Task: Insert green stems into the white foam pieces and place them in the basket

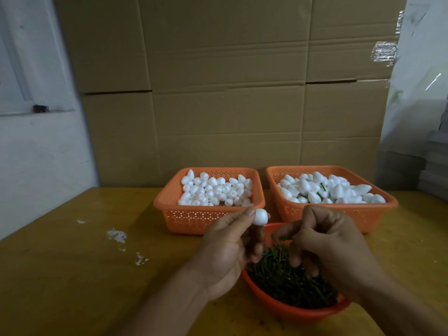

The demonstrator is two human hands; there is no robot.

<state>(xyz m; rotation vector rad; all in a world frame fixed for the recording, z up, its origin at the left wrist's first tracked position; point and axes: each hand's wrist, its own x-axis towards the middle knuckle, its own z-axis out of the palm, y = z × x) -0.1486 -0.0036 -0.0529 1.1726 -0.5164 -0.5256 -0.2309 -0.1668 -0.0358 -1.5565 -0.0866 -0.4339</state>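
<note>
Packing workroom, stacked cardboard cartons (218,81), orange baskets (208,214) on wooden table (72,275)

A single wide-angle view is looking forward and down from the person's head, sitting close over the near edge of the worktop (72,275). The left hand (225,248) and right hand (332,253) are reaching in from the bottom of the frame, close to the lens. Farther off, two orange baskets (169,204) are sitting side by side in the middle distance, and stacked cardboard boxes (218,81) are filling the background behind them. The wide lens is bending straight lines toward the picture's edges.
</note>
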